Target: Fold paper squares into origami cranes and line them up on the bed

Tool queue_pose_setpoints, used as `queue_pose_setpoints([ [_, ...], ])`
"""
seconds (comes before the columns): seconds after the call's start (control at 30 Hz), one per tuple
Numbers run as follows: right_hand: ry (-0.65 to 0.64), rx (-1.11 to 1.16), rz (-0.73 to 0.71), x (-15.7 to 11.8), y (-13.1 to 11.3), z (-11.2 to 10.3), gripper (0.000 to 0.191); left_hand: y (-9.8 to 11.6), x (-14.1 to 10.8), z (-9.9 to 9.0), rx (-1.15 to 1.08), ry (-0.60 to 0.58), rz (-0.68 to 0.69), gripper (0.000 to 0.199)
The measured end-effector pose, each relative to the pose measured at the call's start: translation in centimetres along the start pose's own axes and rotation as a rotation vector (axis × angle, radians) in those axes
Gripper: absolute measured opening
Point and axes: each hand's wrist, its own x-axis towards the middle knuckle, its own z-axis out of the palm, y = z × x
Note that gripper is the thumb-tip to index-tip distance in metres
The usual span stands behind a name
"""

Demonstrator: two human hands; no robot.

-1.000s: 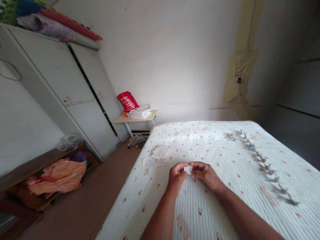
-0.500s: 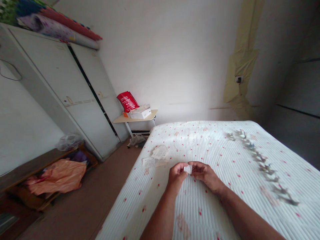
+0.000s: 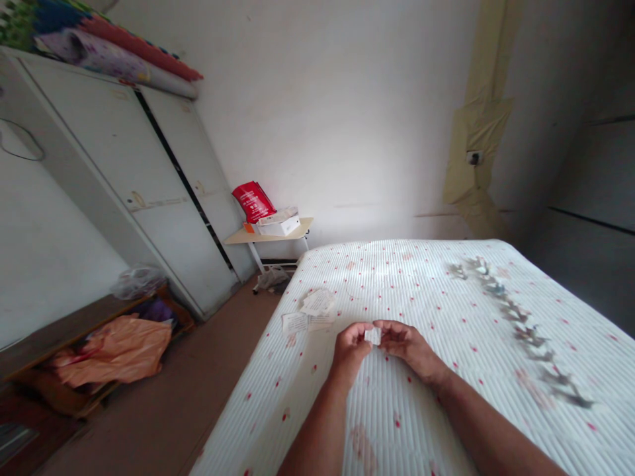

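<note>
Between my two hands, over the middle of the bed, is a small folded piece of printed paper. My left hand pinches its left side, thumb below and fingers above. On the right side, my right hand grips it with thumb and fingers pressed together. Beyond my left hand, several loose sheets of printed paper lie overlapping on the bed. Off to the right runs a slanting row of small folded paper figures, several of them, blurred in detail.
The bed has a white ribbed cover with red dots. Past its far left corner stands a small table with a red bag and a white box. A wardrobe and a low wooden bench with orange cloth stand left.
</note>
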Motion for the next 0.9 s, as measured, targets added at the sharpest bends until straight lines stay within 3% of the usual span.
queue_pose_setpoints([
  [0.73,-0.033,0.039,0.012,-0.08,-0.33,0.12,0.039,0.52,-0.21,0.22,-0.019,-0.003,-0.008,0.032],
  [0.9,-0.053,0.048,-0.012,-0.18,-0.68,0.34,0.035,0.35,-0.14,0.20,0.060,0.018,-0.002,0.032],
])
